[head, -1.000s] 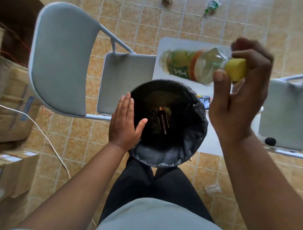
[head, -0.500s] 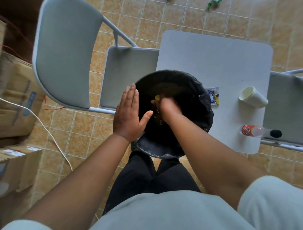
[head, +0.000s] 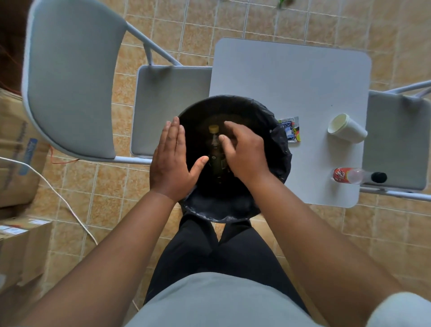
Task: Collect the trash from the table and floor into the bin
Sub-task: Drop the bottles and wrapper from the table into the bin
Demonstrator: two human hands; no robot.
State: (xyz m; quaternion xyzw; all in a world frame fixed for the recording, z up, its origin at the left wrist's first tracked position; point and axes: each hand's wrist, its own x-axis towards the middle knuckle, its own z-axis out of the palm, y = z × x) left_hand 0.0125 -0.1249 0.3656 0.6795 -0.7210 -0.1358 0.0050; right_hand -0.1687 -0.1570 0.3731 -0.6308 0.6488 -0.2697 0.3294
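Nearest the camera, a pale grey shirt (head: 210,301) and black trousers (head: 210,252) are seen, with both bare forearms stretched forward. A round bin lined with a black plastic bag (head: 224,212) is placed just beyond the knees, against the near edge of the worktop. The left hand (head: 171,163) is laid flat against the bin's left rim, fingers straight and together, thumb spread over the opening; nothing is gripped by it. The right hand (head: 245,151) is held over the opening with its fingers loosely bent and released, and nothing is held in it. Beneath it, a clear plastic bottle with a yellow cap and a dark green label (head: 215,151) is seen lying inside the bin, cap pointing away.

On the white square worktop (head: 291,77), a small printed blue and yellow wrapper (head: 290,129) is found just beside the bin's right rim. Further right, a white paper cup (head: 346,128) is tipped on its side, and a small clear bottle with a red label and a black cap (head: 352,175) is laid at the worktop's right edge.

A grey folding chair (head: 70,77) is set to the left of the worktop and another grey chair (head: 396,140) to the right. Brown cardboard boxes (head: 14,151) and a white cable (head: 58,193) are seen on the tan tiled floor (head: 210,30) at far left. At the far top edge, a green scrap (head: 283,2) is lying on the floor, too blurred to be named.
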